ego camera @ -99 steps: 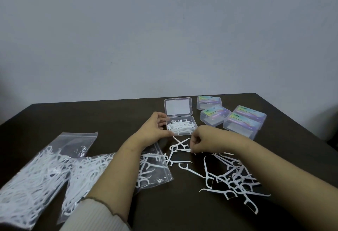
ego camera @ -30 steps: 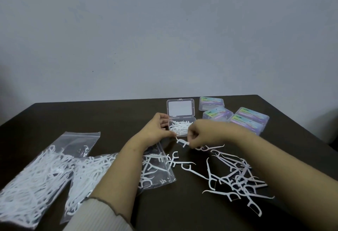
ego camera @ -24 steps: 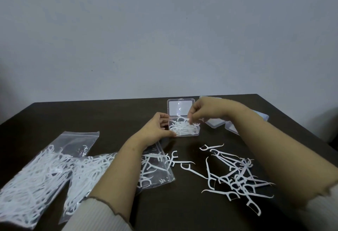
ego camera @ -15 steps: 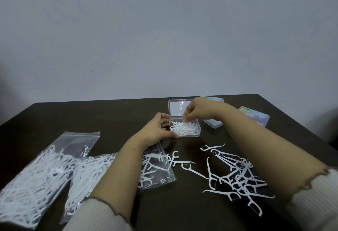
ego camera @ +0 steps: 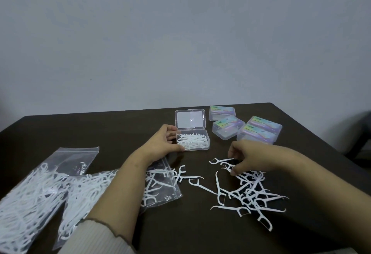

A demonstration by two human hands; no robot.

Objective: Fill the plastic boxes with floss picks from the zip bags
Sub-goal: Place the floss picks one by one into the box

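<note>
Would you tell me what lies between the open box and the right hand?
In the head view, only bare dark table separates the open box from the right hand.

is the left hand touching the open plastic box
Touching. The head view shows the left hand with its thumb and fingers against the left wall of the open plastic box.

— Can you read anything on those closed boxes (ego camera: 259, 131)?
— No. Each lid carries a colourful label (ego camera: 228, 122) with a small line of print, but it is too blurred to make out.
— Anything elsewhere?
— Nothing legible.
</note>
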